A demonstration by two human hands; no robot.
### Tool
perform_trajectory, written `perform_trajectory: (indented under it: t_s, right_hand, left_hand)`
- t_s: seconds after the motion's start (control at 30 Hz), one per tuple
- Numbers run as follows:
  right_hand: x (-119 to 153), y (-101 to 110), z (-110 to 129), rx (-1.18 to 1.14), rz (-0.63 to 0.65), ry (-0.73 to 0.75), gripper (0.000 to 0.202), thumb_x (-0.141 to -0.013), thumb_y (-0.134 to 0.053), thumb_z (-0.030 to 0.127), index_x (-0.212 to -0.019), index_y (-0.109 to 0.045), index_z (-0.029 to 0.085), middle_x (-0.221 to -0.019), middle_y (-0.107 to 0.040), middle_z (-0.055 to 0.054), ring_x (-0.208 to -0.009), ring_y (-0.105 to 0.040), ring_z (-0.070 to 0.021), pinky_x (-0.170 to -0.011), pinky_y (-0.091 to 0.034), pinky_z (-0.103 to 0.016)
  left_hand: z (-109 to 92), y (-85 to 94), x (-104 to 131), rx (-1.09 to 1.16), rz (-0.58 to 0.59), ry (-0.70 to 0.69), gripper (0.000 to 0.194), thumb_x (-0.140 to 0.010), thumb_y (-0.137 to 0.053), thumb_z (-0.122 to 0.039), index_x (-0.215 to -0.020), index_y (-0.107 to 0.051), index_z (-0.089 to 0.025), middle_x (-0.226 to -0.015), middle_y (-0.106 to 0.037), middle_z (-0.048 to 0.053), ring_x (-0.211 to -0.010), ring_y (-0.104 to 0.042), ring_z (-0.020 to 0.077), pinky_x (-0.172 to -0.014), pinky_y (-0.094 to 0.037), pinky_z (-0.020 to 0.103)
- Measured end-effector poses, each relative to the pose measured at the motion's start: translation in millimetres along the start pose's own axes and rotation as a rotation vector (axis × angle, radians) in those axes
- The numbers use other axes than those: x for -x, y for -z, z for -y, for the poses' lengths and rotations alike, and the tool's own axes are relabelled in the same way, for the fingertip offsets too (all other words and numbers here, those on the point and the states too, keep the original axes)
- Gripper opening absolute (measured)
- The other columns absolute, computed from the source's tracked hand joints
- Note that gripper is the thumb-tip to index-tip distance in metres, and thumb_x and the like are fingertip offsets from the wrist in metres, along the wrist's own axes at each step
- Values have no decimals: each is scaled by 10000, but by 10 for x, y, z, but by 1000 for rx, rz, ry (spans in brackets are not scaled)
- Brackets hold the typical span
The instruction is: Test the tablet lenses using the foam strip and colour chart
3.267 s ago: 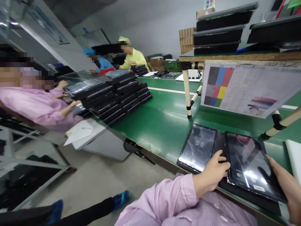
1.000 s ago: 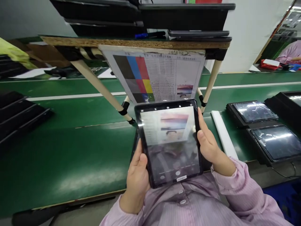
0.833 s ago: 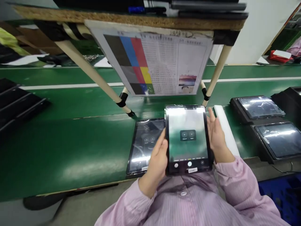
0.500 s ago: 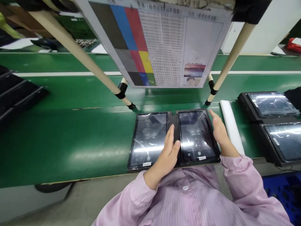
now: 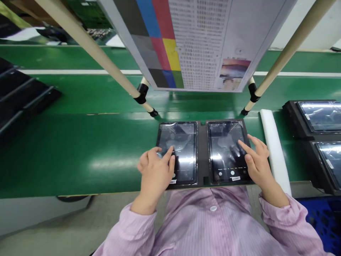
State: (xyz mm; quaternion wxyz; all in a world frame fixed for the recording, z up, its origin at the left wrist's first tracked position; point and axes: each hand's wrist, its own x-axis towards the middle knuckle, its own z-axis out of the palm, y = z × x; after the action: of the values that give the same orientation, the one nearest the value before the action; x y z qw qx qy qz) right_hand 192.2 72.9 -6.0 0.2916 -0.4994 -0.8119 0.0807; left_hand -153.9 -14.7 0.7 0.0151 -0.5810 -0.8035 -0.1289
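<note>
Two tablets lie side by side in a black tray (image 5: 203, 153) at the bench's front edge. Over the lower left part of the left tablet (image 5: 185, 142) is my left hand (image 5: 156, 170), fingers apart, its index fingertip at the screen. My right hand (image 5: 258, 161) is at the right side of the right tablet (image 5: 223, 142), with the index finger extended over the screen and the thumb apart. Neither hand holds anything. Round icons show near the bottom of the right screen, above a small white label. Whether the fingertips touch the glass, I cannot tell.
A printed chart (image 5: 199, 46) hangs from a pipe frame (image 5: 282, 57) behind the tablets. Right of my right hand lies a white foam strip (image 5: 275, 149). More tablets (image 5: 323, 115) sit in black trays at far right; dark trays (image 5: 23, 92) are stacked at left.
My left hand has moved left from between the tablets onto the left one. My right index finger has come over the right screen. The view has shifted, and the right screen now shows more icons.
</note>
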Motion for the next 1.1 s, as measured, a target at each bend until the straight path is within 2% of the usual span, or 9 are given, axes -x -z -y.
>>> perform_trajectory:
  t_s: [0.17,0.23,0.43,0.53,0.73,0.83,0.93,1.0,1.1]
  right_hand:
    - [171,87,-77,54,-38,-52,446,-1121,-396,396,-1221,-826,336,-1563,-601,-72,-1482,-468,-376,-1179,-352,-640]
    - [209,76,-82,53,-66,-53,458,-1121,-393,390,-1169,-845,336,-1523,-636,-62,-1477,-476,-361,-1182,-361,-623]
    - [208,-29,-70,97,11,-63,441,-1118,-396,399,-1289,-800,356,-1572,-606,-62,-1475,-468,-388,-1137,-367,-637]
    - [191,-9,-85,27,-59,-93,497,-1126,-340,431,-1338,-776,323,-1596,-566,-95,-1456,-487,-377,-1165,-359,-643]
    - [149,-8,-201,-127,-99,-304,667,-1087,-311,608,-1399,-729,193,-1521,-569,-199,-1394,-556,-364,-1203,-406,-630]
    - [116,-33,-237,-178,-15,-478,742,-1035,-376,660,-1477,-658,137,-1482,-607,-224,-1392,-579,-358,-1237,-409,-590]
    - [35,-36,-268,-297,163,-692,775,-990,-480,640,-1577,-553,140,-1481,-651,-200,-1428,-574,-354,-1270,-379,-559]
    - [-59,-35,-314,-382,219,-788,763,-986,-513,618,-1592,-532,155,-1522,-638,-179,-1467,-547,-348,-1291,-348,-549]
    - [-210,-22,-409,-482,244,-839,661,-957,-592,630,-1465,-649,210,-1512,-660,-144,-1454,-566,-340,-1237,-429,-522]
  left_hand:
    - [46,-20,106,45,-127,-92,418,-1057,-493,-362,-1287,-814,-225,-1293,-549,236,-1185,-474,437,-983,-442,684]
    - [53,-34,145,69,-120,-139,407,-1058,-497,-357,-1262,-826,-231,-1281,-548,229,-1176,-473,422,-1001,-436,678]
    - [9,-98,202,58,-52,-219,383,-1054,-511,-322,-1295,-808,-304,-1323,-525,202,-1174,-460,387,-1005,-449,639]
    - [-80,-94,193,66,-68,-210,389,-1060,-495,-302,-1285,-812,-307,-1322,-528,202,-1169,-464,381,-1000,-457,623]
    - [-209,-86,121,95,57,-169,402,-1047,-516,-326,-1357,-772,-337,-1382,-557,201,-1258,-467,422,-1036,-440,656]
    - [11,-58,90,247,76,4,437,-1023,-539,-376,-1401,-744,-300,-1502,-525,202,-1422,-397,455,-1177,-327,698]
    - [398,-68,72,594,131,416,589,-908,-666,-404,-1464,-684,-207,-1547,-539,204,-1494,-415,424,-1285,-247,632]
    - [621,-107,61,760,207,601,612,-861,-691,-416,-1425,-694,-178,-1438,-660,183,-1418,-544,380,-1274,-328,571]
    - [780,-146,50,876,263,709,425,-895,-643,-443,-1210,-773,-189,-1191,-795,123,-1259,-686,310,-1169,-489,477]
